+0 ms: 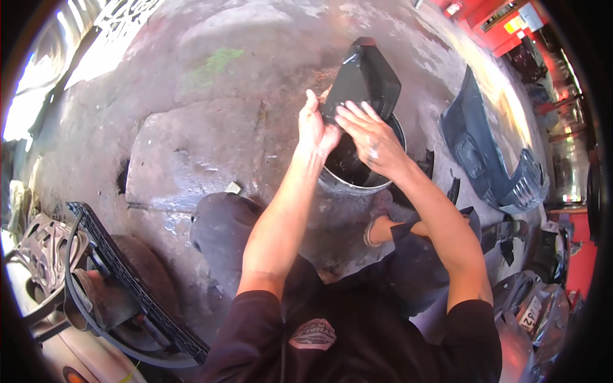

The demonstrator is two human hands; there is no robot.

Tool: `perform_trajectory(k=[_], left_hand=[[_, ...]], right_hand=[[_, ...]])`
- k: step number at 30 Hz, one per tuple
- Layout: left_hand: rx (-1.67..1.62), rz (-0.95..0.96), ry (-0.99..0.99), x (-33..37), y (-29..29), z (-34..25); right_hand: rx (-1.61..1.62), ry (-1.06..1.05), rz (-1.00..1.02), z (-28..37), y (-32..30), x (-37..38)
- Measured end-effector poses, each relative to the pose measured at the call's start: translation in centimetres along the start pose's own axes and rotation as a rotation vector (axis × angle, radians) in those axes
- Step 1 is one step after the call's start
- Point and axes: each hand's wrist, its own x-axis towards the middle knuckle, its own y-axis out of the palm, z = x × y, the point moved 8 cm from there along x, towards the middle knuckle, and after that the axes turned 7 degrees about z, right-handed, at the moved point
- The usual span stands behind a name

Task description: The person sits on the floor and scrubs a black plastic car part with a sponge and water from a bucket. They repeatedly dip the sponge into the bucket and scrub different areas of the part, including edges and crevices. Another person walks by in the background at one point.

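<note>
A glossy black, angular plastic part is tilted upright over a round metal bucket on the floor. My left hand grips the part's lower left edge, with the thumb raised and the other fingers partly hidden behind it. Across the part's lower face lies my right hand, fingers stretched and slightly apart, with a whitish smear on its back. Dark contents show inside the bucket, but I cannot make out what they are.
A dark bumper lies on the floor to the right. At lower left are a black grille strip and other car parts. My bent knee is left of the bucket, and my sandalled foot is just below it.
</note>
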Motion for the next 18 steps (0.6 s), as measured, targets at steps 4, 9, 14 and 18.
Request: perform_trajectory(k=[4,9,14,18], left_hand=[[-0.154,0.038,0.0,1.0,-1.9,-0.3],[0.185,0.07,0.038,0.4,0.5,-0.7],[0.212,-0.057,-0.002,0.1,-0.4,0.2],[0.156,-0.02,-0.023,0.2,0.5,0.2]], right_hand=[[0.102,-0.023,0.018,0.3,2.5,4.2],[0.023,-0.022,0.02,0.6,-0.3,1.3],[0.019,-0.016,0.014,-0.4,-0.1,2.1],[-0.033,0.008,-0.048,-1.8,-0.3,2.5]])
